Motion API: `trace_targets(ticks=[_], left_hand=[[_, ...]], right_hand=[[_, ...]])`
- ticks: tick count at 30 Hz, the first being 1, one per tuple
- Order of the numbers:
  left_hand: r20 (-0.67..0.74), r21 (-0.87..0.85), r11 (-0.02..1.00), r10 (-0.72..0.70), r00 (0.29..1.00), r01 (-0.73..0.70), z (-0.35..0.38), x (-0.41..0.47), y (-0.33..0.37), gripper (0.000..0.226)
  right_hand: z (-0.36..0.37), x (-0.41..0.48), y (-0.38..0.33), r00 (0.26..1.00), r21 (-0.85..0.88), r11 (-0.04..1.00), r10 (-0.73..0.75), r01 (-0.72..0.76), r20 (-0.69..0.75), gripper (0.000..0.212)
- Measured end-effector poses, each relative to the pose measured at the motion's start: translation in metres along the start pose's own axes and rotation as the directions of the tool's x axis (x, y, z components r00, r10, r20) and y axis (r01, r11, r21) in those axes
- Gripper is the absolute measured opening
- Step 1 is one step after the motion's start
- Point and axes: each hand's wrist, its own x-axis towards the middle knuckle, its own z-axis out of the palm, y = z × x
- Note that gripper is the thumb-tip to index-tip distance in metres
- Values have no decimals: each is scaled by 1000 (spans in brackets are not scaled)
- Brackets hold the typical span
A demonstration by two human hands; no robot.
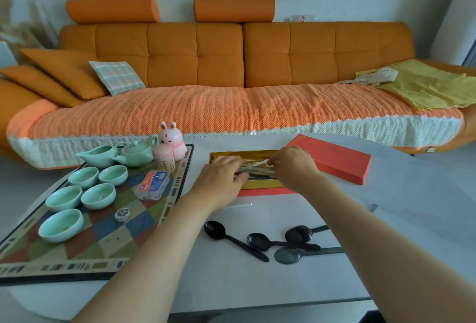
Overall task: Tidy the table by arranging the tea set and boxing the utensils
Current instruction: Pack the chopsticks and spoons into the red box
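Head view: left grip (221,177) flat on slim utensils (261,173) (gold-lined box (242,154)), right grip (293,168) pinching white stick (260,164).

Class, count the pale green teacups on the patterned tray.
5. Two teacups in the back row, two in the middle row, one nearest the camera, all upright on the tray. None seems hidden.

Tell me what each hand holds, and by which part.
The right hand pinches a thin white piece by one end over the gold box. The left hand rests on the utensils; hold unclear.
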Motion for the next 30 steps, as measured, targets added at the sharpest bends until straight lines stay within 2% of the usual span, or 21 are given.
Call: trace_targets(ticks=[2, 5, 8, 10, 12, 15, 17, 19, 21, 23, 26, 30], left_hand=[[70, 54, 998, 16, 997, -20, 6, 2, 0, 49], [94, 90, 995, 43, 995, -52, 10, 5, 1, 48], [69, 88, 994, 63, 996, -69, 10, 6, 4, 45], [40, 60, 995, 75, 996, -77, 8, 6, 6, 45], [2, 0, 996, 84, 996, -84, 4, 4, 7, 45], [-75, -21, 992, 120, 990, -122, -2, 2, 7, 41], [-117, -8, 990, 140, 983, -142, -7, -1, 6, 35], [-150, 17, 989, 149, 977, -149, -12, -5, 4, 27], [-152, 15, 992, 127, 980, -126, -18, -11, 2, 19], [-114, -13, 996, 85, 990, -87, -24, -19, 2, 11], [9, -29, 999, 24, 1000, -23, -30, -31, -1, 8], [202, 53, 997, -64, 977, 54, -32, -45, -12, 14]], right_hand=[[3, 2, 2, 1000, -41, 999, -27, 27, -8, 36], [3, 1, 1, 991, 6, 991, -134, 134, 2, 39], [0, -4, -1, 967, 48, 979, -202, 197, 155, 41], [0, -6, 1, 958, 75, 977, -211, 200, 195, 41], [-2, -8, 2, 961, 100, 972, -227, 213, 157, 42], [-4, -11, 2, 963, 121, 957, -269, 266, 16, 42], [-5, -15, -2, 939, 113, 933, -336, 342, -69, 39], [-6, -22, -11, 914, 141, 903, -397, 406, -89, 35], [-9, -30, -23, 896, 186, 877, -441, 443, -53, 30], [-9, -38, -36, 885, 182, 876, -462, 446, 53, 27], [-3, -45, -48, 873, 109, 907, -422, 407, 244, 25], [6, -48, -54, 863, 20, 919, -377, 394, 337, 23]])
